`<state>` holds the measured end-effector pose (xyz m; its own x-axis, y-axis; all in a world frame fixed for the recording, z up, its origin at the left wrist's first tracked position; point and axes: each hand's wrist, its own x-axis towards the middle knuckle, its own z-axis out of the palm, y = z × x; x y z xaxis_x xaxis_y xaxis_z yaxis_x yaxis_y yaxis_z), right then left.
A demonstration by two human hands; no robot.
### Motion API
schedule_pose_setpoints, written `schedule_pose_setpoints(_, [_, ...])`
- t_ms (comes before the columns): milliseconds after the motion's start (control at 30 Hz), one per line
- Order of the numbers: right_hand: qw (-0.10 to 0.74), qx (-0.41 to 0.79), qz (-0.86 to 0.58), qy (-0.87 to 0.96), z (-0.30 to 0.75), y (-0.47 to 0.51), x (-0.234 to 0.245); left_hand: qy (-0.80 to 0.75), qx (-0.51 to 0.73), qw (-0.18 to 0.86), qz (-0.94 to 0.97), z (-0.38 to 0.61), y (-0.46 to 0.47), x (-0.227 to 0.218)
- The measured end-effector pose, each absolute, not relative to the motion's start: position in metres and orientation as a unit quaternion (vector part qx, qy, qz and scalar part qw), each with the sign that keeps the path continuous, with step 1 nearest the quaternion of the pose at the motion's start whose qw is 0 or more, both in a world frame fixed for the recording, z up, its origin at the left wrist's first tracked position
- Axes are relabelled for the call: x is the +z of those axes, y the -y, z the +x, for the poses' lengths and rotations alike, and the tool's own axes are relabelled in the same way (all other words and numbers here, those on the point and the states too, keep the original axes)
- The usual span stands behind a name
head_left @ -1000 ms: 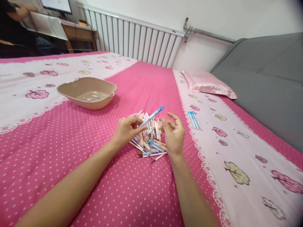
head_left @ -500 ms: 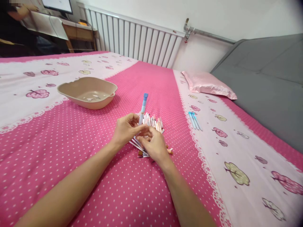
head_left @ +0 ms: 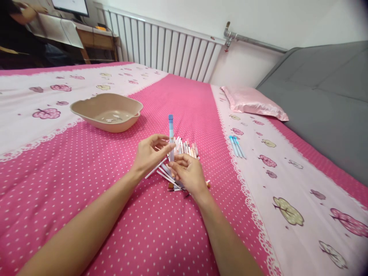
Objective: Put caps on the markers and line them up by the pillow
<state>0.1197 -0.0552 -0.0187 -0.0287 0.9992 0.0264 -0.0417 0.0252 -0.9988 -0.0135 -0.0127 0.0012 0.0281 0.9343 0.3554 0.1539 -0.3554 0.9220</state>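
Note:
A blue pen [head_left: 171,128] with a darker blue cap stands almost upright between my hands. My right hand [head_left: 186,170] pinches its lower end between thumb and fingers. Higher up, the thumb of my left hand [head_left: 151,151] lies across the barrel, with the fingers curled behind it in a light grip. Under and behind both hands lies a pile of pens and thin white sticks [head_left: 193,149], mostly pink, white and pale. One white stick [head_left: 153,170] slants out below my left hand; whether that hand touches it I cannot tell.
A beige basin [head_left: 106,111] with a few small pale pieces inside stands at the left. Three blue pens [head_left: 237,146] lie side by side at the right. A pink pillow [head_left: 254,104] rests by the grey headboard [head_left: 322,84]. A person [head_left: 20,34] sits at a desk, far left.
The pen has swung from a rightward tilt to nearly upright. My left fingers have loosened and moved slightly left, and the slanting white stick has come into view beneath them.

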Motion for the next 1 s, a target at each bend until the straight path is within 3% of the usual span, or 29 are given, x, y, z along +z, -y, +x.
schedule_pose_setpoints(333, [0.463, 0.464, -0.512, 0.555, 0.121, 0.057, -0.022, -0.384, 0.667, 0.461, 0.443, -0.041, -0.007, 0.013])
schedule_pose_setpoints(1000, [0.456, 0.448, -0.517, 0.569, 0.119, 0.058, -0.020, -0.413, 0.686, 0.426, 0.422, -0.040, -0.009, 0.011])
